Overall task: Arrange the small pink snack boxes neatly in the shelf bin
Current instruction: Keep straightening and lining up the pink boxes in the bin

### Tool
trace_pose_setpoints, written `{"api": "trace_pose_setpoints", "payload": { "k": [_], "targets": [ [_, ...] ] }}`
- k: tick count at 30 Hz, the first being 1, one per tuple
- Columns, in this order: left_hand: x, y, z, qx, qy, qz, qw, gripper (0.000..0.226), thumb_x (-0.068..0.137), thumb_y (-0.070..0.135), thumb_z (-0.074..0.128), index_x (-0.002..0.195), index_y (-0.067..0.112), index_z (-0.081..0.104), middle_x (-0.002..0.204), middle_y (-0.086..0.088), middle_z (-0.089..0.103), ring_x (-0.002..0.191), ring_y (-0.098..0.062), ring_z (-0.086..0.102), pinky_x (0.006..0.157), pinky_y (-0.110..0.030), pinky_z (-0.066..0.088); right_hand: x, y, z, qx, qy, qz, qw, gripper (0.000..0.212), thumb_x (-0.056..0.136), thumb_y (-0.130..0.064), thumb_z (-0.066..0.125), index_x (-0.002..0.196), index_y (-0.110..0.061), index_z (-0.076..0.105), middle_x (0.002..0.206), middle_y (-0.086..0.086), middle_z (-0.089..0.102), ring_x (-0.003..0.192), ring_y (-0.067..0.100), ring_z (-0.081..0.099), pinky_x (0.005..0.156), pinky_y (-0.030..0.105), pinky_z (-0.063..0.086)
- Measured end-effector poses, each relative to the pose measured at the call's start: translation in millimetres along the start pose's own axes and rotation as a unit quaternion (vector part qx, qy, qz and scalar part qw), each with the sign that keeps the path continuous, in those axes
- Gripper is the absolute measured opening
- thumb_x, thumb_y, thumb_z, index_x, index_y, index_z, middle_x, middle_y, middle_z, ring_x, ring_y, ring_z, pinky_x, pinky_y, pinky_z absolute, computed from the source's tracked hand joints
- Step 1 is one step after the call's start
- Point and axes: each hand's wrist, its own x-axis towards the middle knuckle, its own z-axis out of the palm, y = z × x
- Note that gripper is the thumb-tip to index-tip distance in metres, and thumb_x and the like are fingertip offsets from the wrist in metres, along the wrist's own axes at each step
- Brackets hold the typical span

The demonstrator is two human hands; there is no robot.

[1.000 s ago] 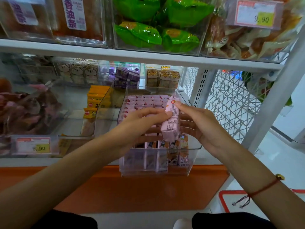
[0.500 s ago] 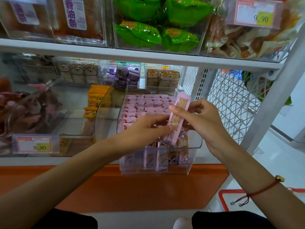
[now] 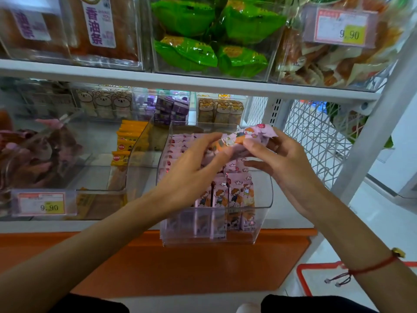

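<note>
A clear plastic shelf bin (image 3: 261,224) sticks out over the shelf's front edge and holds several small pink snack boxes (image 3: 234,195), standing upright in rows. Above the bin, one pink snack box (image 3: 246,135) lies almost level, its printed face turned up. My right hand (image 3: 282,159) grips its right end between thumb and fingers. My left hand (image 3: 194,168) pinches its left end with the fingertips. The rows at the back of the bin are partly hidden behind both hands.
Yellow snack packs (image 3: 128,141) fill the clear bin to the left, above a 9.90 price tag (image 3: 42,203). Purple boxes (image 3: 171,108) sit behind. A white wire side panel (image 3: 316,136) closes the shelf on the right. Green packets (image 3: 216,35) lie on the shelf above. A red basket (image 3: 304,279) stands on the floor.
The held pink box has turned from upright to nearly level and risen a little above the bin. Both hands stayed on it, the left shifting to its left end.
</note>
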Motion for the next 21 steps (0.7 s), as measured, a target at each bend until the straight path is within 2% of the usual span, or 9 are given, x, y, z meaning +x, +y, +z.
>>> {"api": "trace_pose_setpoints", "payload": {
  "k": [3,4,7,10,13,15,17,19,21],
  "targets": [
    [6.1,-0.7,-0.7,-0.037,0.001,0.019,0.999,0.043,0.088,0.046,0.05,0.124,0.025,0.056,0.09,0.007,0.063,0.071,0.0,0.058,0.058,-0.016,0.048,0.3,3.0,-9.6,0.023,-0.036,-0.01,0.999,0.048,0.068,-0.037,0.069,0.113,-0.022,0.062,0.103,-0.001,0.071,0.1,0.016,0.067,0.082,0.029,0.054],
    [8.1,-1.2,0.9,-0.046,0.018,0.03,0.998,0.038,0.087,0.042,0.056,0.119,0.023,0.059,0.087,0.01,0.063,0.07,0.001,0.06,0.056,-0.014,0.048,0.3,4.1,-12.2,0.026,-0.051,-0.006,0.998,0.052,0.068,-0.038,0.069,0.118,-0.026,0.06,0.107,-0.001,0.07,0.102,0.016,0.066,0.083,0.03,0.054],
    [15.5,-4.2,12.6,-0.069,0.073,0.045,0.994,0.034,0.079,0.028,0.074,0.109,0.026,0.06,0.101,0.015,0.063,0.088,0.004,0.062,0.066,-0.011,0.052,-0.3,6.0,-17.9,-0.021,-0.062,-0.012,0.998,0.049,0.076,-0.043,0.064,0.124,-0.039,0.053,0.117,-0.009,0.064,0.1,0.009,0.067,0.086,0.031,0.054],
    [27.6,-8.5,26.4,-0.046,0.067,0.052,0.995,0.042,0.075,0.035,0.077,0.11,0.032,0.055,0.108,0.019,0.059,0.095,0.004,0.059,0.072,-0.013,0.051,0.5,6.8,-24.7,-0.085,0.017,-0.056,0.995,0.026,0.09,-0.029,0.059,0.115,-0.035,0.059,0.106,-0.008,0.068,0.089,0.005,0.068,0.079,0.024,0.054],
    [48.0,-16.2,34.1,0.082,0.009,-0.006,0.997,0.068,0.071,0.056,0.072,0.129,0.032,0.045,0.126,0.015,0.045,0.115,-0.004,0.045,0.095,-0.031,0.044,4.8,10.2,-41.2,-0.082,0.141,-0.056,0.985,0.015,0.092,-0.023,0.059,0.102,-0.033,0.06,0.095,-0.008,0.069,0.078,-0.001,0.067,0.069,0.016,0.053],
    [61.7,-20.7,37.8,0.247,-0.052,0.002,0.968,0.069,0.075,0.067,0.061,0.131,0.03,0.045,0.141,0.008,0.04,0.127,-0.011,0.035,0.104,-0.036,0.032,6.4,13.8,-51.8,-0.06,0.198,-0.044,0.977,0.014,0.092,-0.021,0.059,0.103,-0.031,0.059,0.095,-0.01,0.068,0.078,-0.001,0.067,0.07,0.016,0.054],
    [71.8,-24.7,41.2,0.352,-0.113,0.033,0.929,0.07,0.081,0.071,0.048,0.135,0.026,0.045,0.148,0.003,0.035,0.135,-0.016,0.027,0.11,-0.039,0.026,6.5,18.6,-57.6,-0.044,0.216,-0.028,0.975,0.016,0.093,-0.02,0.058,0.108,-0.025,0.057,0.097,-0.009,0.067,0.08,0.001,0.068,0.072,0.016,0.054],
    [76.2,-29.5,42.8,0.395,-0.154,0.037,0.905,0.07,0.086,0.069,0.04,0.139,0.023,0.043,0.15,0.0,0.033,0.137,-0.018,0.025,0.113,-0.041,0.022,6.2,23.0,-59.8,-0.053,0.219,-0.016,0.974,0.018,0.092,-0.021,0.058,0.11,-0.023,0.057,0.099,-0.008,0.067,0.078,0.0,0.068,0.076,0.022,0.054],
    [76.4,-33.9,42.6,0.422,-0.159,0.049,0.891,0.07,0.089,0.069,0.034,0.14,0.021,0.043,0.15,0.0,0.034,0.137,-0.019,0.025,0.113,-0.041,0.021,6.7,24.3,-60.4,-0.058,0.215,-0.018,0.975,0.018,0.092,-0.021,0.058,0.11,-0.023,0.056,0.099,-0.008,0.066,0.078,0.0,0.068,0.077,0.023,0.054]
  ]
}}
